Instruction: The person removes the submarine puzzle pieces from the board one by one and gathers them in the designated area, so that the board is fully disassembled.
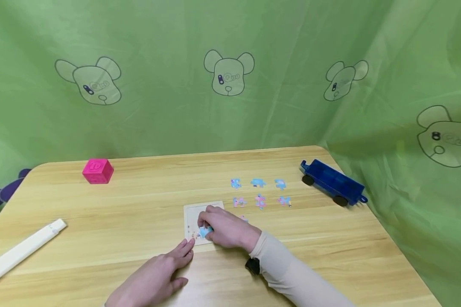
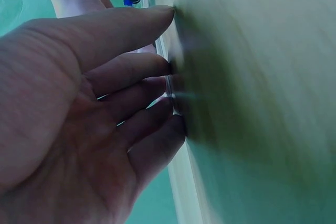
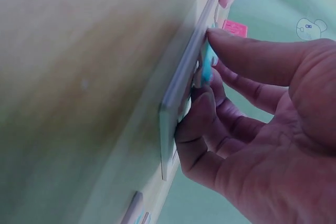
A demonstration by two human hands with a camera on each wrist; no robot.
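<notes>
A shallow white puzzle tray [image 1: 223, 205] lies on the wooden table in front of the person. The right hand [image 1: 227, 228] is over its right part and pinches a light-blue puzzle piece [image 1: 203, 232] between thumb and fingers, low over the tray's bottom edge. In the right wrist view the blue piece [image 3: 207, 69] shows edge-on between thumb and fingertips, close to the tray. The left hand [image 1: 159, 273] rests at the tray's lower left corner, its fingers extended and fingertips right at the rim. In the left wrist view the left hand [image 2: 89, 114] has its fingertips down at the tabletop.
Several loose puzzle pieces [image 1: 259, 201] lie in rows right of the tray, one partly hidden behind the right hand. A blue toy wagon [image 1: 332, 181] stands at the right edge, a pink cube [image 1: 98, 171] back left. A long white bar [image 1: 23, 251] lies at the left.
</notes>
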